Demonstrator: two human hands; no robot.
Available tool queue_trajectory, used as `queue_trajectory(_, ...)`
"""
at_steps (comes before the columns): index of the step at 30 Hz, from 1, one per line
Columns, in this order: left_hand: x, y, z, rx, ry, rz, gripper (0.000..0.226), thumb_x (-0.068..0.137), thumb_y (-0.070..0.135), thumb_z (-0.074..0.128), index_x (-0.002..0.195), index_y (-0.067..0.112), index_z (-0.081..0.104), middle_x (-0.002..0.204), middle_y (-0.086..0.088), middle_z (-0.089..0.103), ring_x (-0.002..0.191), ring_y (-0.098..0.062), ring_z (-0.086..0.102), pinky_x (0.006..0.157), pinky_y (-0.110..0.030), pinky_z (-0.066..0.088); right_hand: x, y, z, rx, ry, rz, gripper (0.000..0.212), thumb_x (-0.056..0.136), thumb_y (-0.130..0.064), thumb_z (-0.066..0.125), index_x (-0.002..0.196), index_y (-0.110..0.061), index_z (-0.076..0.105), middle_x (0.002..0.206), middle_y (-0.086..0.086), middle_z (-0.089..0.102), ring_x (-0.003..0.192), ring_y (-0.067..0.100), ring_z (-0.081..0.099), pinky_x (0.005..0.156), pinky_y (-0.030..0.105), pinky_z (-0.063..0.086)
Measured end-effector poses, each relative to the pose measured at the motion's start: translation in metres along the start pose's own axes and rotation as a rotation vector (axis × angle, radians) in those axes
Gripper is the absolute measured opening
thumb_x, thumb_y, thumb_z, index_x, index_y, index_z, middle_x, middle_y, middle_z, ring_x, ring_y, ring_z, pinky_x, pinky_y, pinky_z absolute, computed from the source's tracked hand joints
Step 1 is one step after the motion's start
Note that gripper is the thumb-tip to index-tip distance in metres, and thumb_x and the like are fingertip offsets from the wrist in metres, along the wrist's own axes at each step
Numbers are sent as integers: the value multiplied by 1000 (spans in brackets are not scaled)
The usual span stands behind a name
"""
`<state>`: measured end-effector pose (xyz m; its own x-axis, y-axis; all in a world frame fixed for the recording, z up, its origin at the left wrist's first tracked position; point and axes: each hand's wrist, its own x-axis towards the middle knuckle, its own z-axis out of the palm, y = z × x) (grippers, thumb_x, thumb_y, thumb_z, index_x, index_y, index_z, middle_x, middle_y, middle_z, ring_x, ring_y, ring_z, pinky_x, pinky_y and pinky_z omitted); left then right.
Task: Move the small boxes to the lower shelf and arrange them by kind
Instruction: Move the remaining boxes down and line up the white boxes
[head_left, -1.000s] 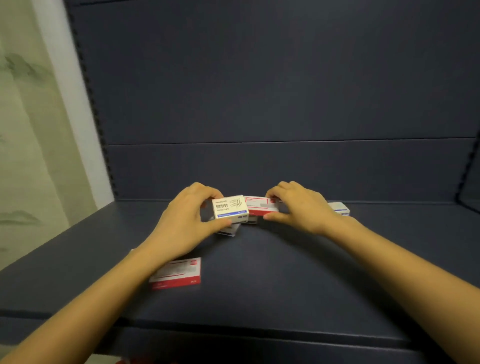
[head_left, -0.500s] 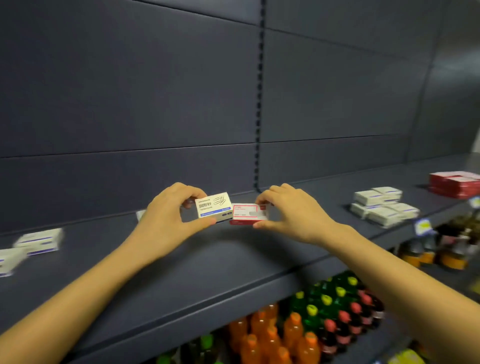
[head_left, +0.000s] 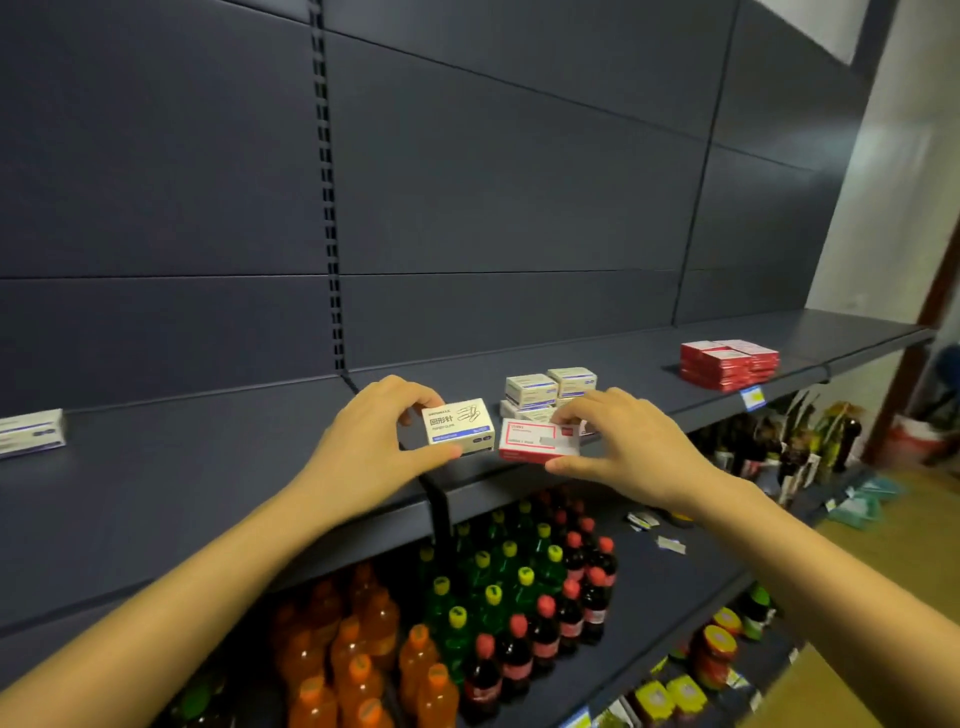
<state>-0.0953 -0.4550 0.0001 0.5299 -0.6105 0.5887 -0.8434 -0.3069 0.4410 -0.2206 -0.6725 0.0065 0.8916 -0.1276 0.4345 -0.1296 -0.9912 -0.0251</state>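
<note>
Two small boxes up in the head view, held over the front of the dark shelf (head_left: 208, 467). Left hand (head_left: 374, 441) pinching a white box (head_left: 458, 427), thumb below, fingers (head_left: 415, 397) curled over its top. Right hand (head_left: 628, 447) pinching a red box (head_left: 537, 441) the same way, just beside the white one. Behind them on the shelf, a white stack (head_left: 550, 389); further right, well apart, a red stack (head_left: 730, 362). Lone white box (head_left: 31, 434) at the far left edge. Bottles (head_left: 493, 597) crowding the shelves below.
</note>
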Motion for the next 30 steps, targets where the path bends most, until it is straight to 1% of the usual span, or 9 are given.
queue_trajectory(6, 39, 22, 49, 51, -66, 7, 39, 72, 42, 71, 105, 24, 60, 104, 7, 60, 86, -8, 47, 79, -34, 47, -18, 62, -10, 2, 19, 67, 48, 78, -56, 60, 116, -28, 55, 114, -8, 59, 105, 15, 51, 86, 33, 42)
queue_trajectory(9, 64, 28, 74, 81, -71, -9, 42, 73, 45, 70, 107, 23, 59, 107, 5, 60, 86, -7, 44, 78, -32, 45, -24, 91, -12, 16, 23, 93, 45, 77, -55, 61, 113, -29, 56, 110, -9, 60, 100, 14, 52, 82, 31, 43)
queue_trajectory(13, 91, 30, 100, 179, -66, -40, 42, 75, 48, 67, 108, 23, 58, 111, 6, 60, 89, -5, 41, 74, -25, 38, -23, 127, -14, 44, 29, 116, 45, 76, -54, 63, 113, -27, 57, 111, -9, 60, 99, 12, 52, 83, 33, 45)
queue_trajectory(17, 99, 27, 113, 294, -67, -67, 43, 75, 51, 65, 107, 23, 56, 111, 9, 60, 92, -5, 40, 74, -25, 36, -13, 159, -11, 74, 50, 90, 45, 75, -53, 63, 112, -27, 58, 109, -10, 60, 96, 9, 51, 80, 29, 44)
queue_trajectory(20, 109, 35, 114, 311, -21, -18, 43, 75, 53, 62, 106, 24, 56, 108, 11, 58, 95, -7, 43, 77, -26, 38, 1, 184, -8, 84, 35, 53, 46, 76, -53, 63, 114, -28, 57, 109, -10, 60, 97, 10, 51, 83, 32, 46)
queue_trajectory(22, 123, 49, 116, 314, 18, 38, 40, 78, 52, 58, 106, 24, 58, 108, 11, 59, 99, -10, 48, 81, -28, 41, 12, 201, -7, 92, 42, 38, 45, 77, -52, 63, 115, -27, 56, 111, -10, 59, 100, 12, 51, 84, 32, 44)
queue_trajectory(24, 143, 62, 126, 352, 29, 86, 37, 81, 52, 54, 106, 24, 59, 107, 11, 60, 99, -10, 49, 83, -27, 39, 23, 221, -7, 82, 36, 18, 45, 78, -52, 62, 116, -27, 56, 113, -9, 59, 103, 12, 50, 83, 28, 41)
queue_trajectory(27, 174, 77, 151, 400, 23, 124, 30, 85, 49, 51, 103, 26, 59, 105, 12, 61, 90, -6, 45, 76, -23, 33, 34, 256, -10, 44, 10, -11, 46, 79, -53, 60, 117, -28, 55, 115, -8, 59, 104, 11, 49, 81, 24, 37)
queue_trajectory(30, 201, 86, 181, 415, 14, 139, 26, 87, 45, 51, 101, 26, 60, 103, 12, 63, 94, -8, 49, 73, -23, 32, 37, 301, -15, 0, 33, -9, 47, 79, -54, 61, 120, -30, 55, 123, -9, 57, 111, 11, 46, 81, 20, 30)
